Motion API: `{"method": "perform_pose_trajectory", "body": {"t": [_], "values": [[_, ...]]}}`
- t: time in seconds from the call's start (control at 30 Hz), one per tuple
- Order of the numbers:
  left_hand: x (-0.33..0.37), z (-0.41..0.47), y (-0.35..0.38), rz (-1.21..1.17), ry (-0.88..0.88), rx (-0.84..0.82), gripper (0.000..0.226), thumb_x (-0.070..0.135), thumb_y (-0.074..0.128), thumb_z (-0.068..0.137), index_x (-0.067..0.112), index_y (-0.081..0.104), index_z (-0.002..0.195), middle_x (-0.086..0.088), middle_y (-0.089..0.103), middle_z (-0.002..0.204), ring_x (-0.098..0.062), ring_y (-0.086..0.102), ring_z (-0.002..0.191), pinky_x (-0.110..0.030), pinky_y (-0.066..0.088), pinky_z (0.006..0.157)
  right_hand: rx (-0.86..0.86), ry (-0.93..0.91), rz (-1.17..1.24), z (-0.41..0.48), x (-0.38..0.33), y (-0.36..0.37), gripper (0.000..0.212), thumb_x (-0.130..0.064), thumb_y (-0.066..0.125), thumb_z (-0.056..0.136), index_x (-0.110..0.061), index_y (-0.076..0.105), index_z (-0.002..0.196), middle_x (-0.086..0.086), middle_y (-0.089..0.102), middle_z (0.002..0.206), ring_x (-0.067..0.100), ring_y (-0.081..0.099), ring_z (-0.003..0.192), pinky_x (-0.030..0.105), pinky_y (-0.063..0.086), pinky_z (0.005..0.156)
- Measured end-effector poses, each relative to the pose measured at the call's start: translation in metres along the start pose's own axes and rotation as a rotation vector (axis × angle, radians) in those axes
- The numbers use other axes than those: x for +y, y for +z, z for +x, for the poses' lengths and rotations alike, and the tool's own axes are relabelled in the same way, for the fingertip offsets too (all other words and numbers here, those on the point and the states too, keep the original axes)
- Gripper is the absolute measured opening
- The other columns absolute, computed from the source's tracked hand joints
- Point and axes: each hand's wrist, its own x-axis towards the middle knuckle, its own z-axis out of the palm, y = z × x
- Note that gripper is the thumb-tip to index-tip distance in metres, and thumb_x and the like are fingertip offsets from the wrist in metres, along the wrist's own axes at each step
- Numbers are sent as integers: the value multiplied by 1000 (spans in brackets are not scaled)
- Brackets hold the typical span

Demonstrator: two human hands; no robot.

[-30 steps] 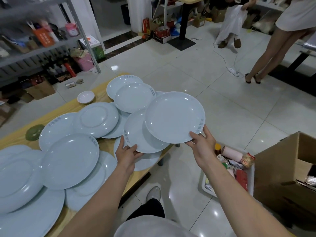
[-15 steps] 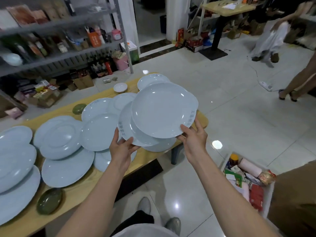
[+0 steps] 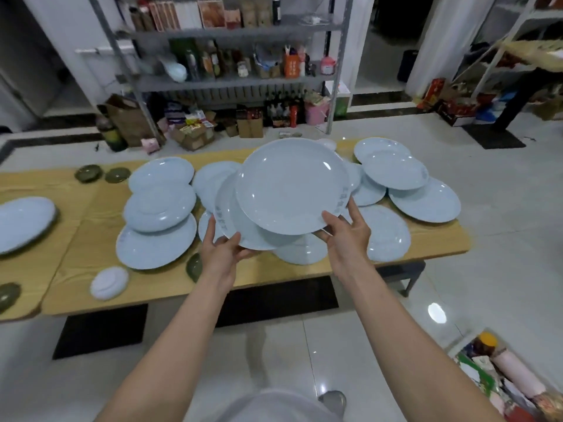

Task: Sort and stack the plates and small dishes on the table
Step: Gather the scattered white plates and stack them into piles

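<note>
Two pale-blue plates are held tilted above the wooden table's centre. The upper plate overlaps the lower plate; left hand grips the lower, right hand the upper. Other blue plates lie overlapped across the table's mid & right end. Small green dishes sit at its far-left edge, a white small dish nr its front edge.

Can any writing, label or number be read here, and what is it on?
None is legible.
Grey rim marks on the upper pale blue round plate, in the right hand: too blurred.
Grey rim marks on the lower pale blue round plate, in the left hand: too blurred.
Print on the orange box on the grey metal shelf: too small.
</note>
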Motion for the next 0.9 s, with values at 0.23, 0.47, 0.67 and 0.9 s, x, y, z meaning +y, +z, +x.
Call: {"method": "perform_pose_trajectory", "body": {"t": [0.23, 0.47, 0.67, 0.9], "values": [[68, -31, -147, -38, 96, 175, 79, -10, 60, 90, 30, 31, 152, -12, 58, 135, -21, 69, 102, -40, 61, 73, -103, 122, -21, -76, 98, 96, 69, 10, 64, 87, -21, 47, 147, 10, 68, 123, 29, 70, 104, 39, 61, 72], [121, -68, -278, -118, 176, 300, 81, -13, 57, 90, 28, 28, 153, -3, 61, 128, -20, 68, 104, -50, 59, 81, -251, 241, -62, -147, 187, 178, 66, 11, 64, 86, -21, 51, 142, 4, 72, 116, 26, 70, 104, 36, 60, 72], [157, -79, -357, -186, 253, 436, 78, -13, 58, 89, 28, 34, 151, -5, 63, 128, -27, 65, 110, -43, 61, 72, -366, 314, -112, -176, 242, 240, 67, 8, 63, 89, -21, 47, 147, -2, 75, 109, 25, 71, 104, 38, 60, 74], [196, -57, -431, -225, 291, 521, 78, -11, 59, 90, 29, 33, 151, -6, 58, 137, -30, 63, 114, -43, 61, 70, -456, 371, -162, -183, 307, 315, 69, 5, 64, 89, -21, 43, 150, -3, 75, 108, 21, 73, 95, 36, 60, 72]]}}
